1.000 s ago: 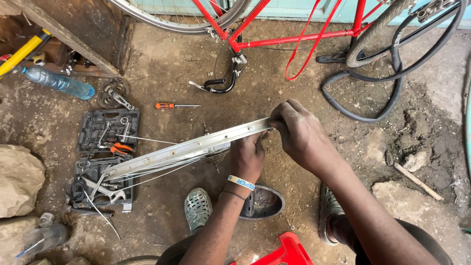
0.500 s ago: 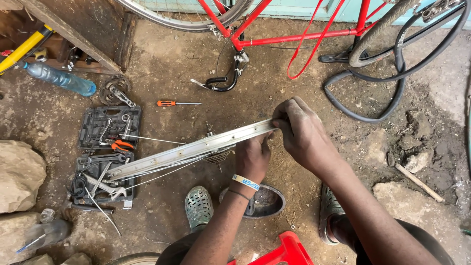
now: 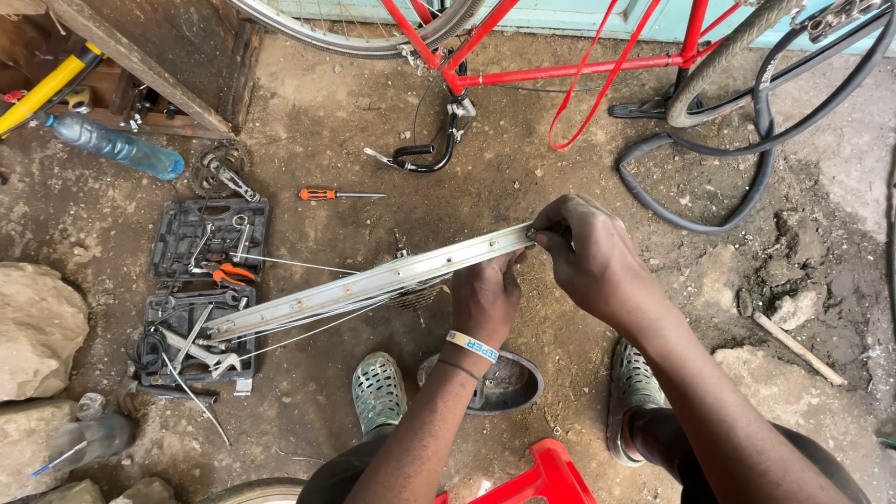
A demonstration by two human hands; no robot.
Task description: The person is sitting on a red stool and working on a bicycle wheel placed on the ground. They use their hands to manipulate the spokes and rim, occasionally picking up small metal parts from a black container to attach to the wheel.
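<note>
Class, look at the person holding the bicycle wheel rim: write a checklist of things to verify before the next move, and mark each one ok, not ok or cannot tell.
1. Left hand supports the wheel rim from below: ok.
2. Right hand pinches the rim's near end with its fingertips: ok.
3. Spokes all seated in the rim: not ok, several stick out loose.
4. Tool case open within view on the ground: ok.
5. Orange-handled screwdriver lying free on the ground, apart from both hands: ok.
6. Small part between the right fingertips: cannot tell.
</note>
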